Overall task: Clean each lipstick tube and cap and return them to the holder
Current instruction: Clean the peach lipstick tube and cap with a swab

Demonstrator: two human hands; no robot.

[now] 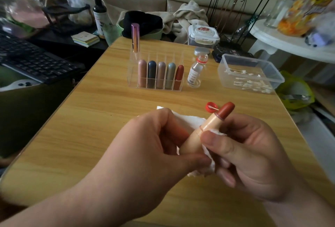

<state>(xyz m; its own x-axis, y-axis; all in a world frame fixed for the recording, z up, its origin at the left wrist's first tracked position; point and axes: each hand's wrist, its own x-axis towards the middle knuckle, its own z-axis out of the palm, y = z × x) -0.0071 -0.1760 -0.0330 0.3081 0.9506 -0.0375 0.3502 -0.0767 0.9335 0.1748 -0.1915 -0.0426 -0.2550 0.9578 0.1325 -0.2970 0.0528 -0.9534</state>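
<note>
Left hand [154,145] and right hand [253,154] mid-wipe
Both clamp a rust-tipped beige lipstick tube [206,128] in white tissue [184,119]; next probably needs the clear acrylic holder's [132,74] free slot.

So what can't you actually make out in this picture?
All from the head view:
Base of the beige lipstick tube: covered by fingers of the left hand and the white paper tissue.
Tube's far side, toward the right hand: hidden, so its cleanliness is unknown.
Label on the small clear glass bottle: too small to read.
Yellow packaging at the top right: blurred.
</note>
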